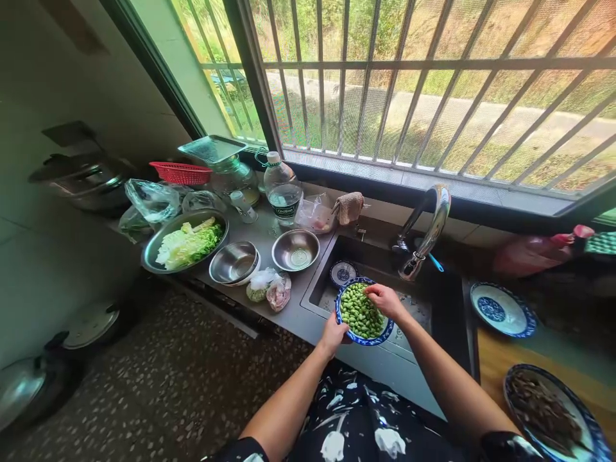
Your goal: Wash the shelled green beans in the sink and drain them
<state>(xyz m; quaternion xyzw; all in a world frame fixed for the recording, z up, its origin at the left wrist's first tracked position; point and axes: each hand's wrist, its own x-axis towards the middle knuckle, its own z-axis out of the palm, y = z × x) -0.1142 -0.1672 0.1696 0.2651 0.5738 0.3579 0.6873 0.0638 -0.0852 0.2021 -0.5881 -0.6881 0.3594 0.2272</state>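
A blue-and-white bowl full of shelled green beans is held over the front of the sink. My left hand grips its near left rim, thumb on top and the other fingers hidden beneath. Above the beans at the right side, my right hand has its fingertips pinched together, touching or just over the beans; whatever is between them is too small to make out. Behind the bowl, a small blue-and-white dish lies in the sink.
A curved chrome faucet rises behind the sink. To the left stand metal bowls, a basin of cabbage, tied plastic bags and a large water bottle. Blue-and-white plates sit at the right.
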